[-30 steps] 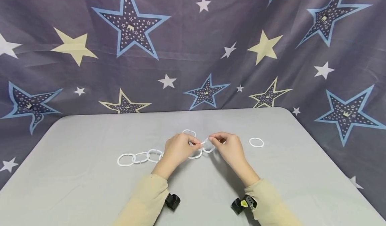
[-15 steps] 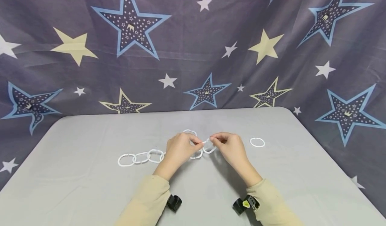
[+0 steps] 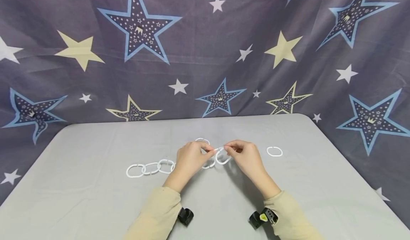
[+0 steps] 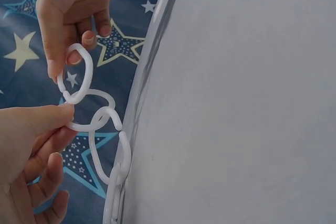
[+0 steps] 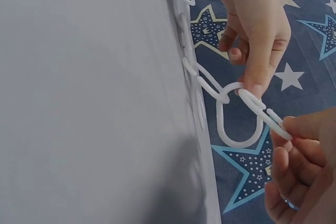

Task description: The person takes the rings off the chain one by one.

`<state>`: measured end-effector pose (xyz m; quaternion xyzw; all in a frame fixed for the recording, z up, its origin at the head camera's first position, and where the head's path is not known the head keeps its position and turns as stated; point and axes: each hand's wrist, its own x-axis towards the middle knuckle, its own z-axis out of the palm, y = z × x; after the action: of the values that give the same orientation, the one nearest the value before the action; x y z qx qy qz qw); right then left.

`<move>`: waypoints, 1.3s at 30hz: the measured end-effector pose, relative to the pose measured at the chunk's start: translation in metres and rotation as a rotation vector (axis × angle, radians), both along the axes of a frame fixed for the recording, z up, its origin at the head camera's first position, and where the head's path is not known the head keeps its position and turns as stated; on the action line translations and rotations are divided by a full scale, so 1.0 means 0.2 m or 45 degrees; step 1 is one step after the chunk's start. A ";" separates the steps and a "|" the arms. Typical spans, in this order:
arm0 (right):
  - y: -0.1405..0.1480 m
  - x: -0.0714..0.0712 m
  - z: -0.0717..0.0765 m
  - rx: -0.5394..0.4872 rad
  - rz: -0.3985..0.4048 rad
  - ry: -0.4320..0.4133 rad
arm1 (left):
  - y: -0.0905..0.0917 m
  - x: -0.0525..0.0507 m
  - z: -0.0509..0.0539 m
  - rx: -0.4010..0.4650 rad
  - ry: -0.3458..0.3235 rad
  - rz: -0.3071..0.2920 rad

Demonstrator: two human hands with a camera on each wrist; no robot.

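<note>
Head view: above the table (image 3: 80, 201), the hanging link (image 3: 221, 163) had swung fuller into sight — pinched by my left grip (image 3: 193, 155), seemingly hooked through the end link (image 5: 269, 121) that my right grip (image 3: 245, 157) pinched.

Straight up the bottom centre there's a lane of bare grey tabletop (image 3: 217, 211) between the two sleeves (image 3: 157, 211), narrowing towards the top. The left wrist camera (image 3: 185, 217) and right wrist camera (image 3: 263, 217) jut into it from either side. At mid-frame it's barred: the left hand (image 3: 190, 159) and right hand (image 3: 245, 158) almost meet there, the left pinched link (image 4: 80, 128) and right pinched link (image 4: 90, 72) bridging the gap. Left of centre, the white chain (image 3: 158, 166) blocks any low pass as far as the left forearm; further out it's open. Over to the right, there's room either side of a loose oval link (image 3: 274, 156). And along the back, the star-patterned curtain (image 3: 192, 30) walls it all off!
</note>
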<state>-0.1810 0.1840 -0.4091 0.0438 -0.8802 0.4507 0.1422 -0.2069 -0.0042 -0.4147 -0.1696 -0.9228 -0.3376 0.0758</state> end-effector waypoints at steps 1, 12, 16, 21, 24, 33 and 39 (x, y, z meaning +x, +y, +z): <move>0.00 0.00 0.00 -0.005 0.012 -0.011 | 0.00 0.00 0.00 -0.002 0.006 0.002; 0.11 -0.03 0.02 -0.012 0.084 -0.108 | 0.00 0.00 -0.01 0.004 0.042 0.028; 0.16 -0.04 0.04 -0.003 0.068 -0.138 | 0.00 -0.01 0.00 0.004 0.035 0.029; 0.23 -0.05 0.06 -0.019 0.049 -0.193 | 0.00 0.00 0.01 0.003 0.022 0.024; 0.27 -0.06 0.07 -0.031 0.042 -0.204 | 0.00 0.00 0.01 0.004 0.024 0.021; 0.41 -0.09 0.06 -0.094 0.011 -0.192 | 0.00 0.00 -0.01 -0.006 0.033 0.028; 0.50 -0.09 0.06 -0.101 -0.067 -0.187 | 0.00 -0.01 -0.01 -0.012 0.041 0.025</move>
<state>-0.1995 0.2833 -0.3980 -0.0181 -0.8705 0.4833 0.0909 -0.2083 -0.0043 -0.4162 -0.1664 -0.9246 -0.3298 0.0931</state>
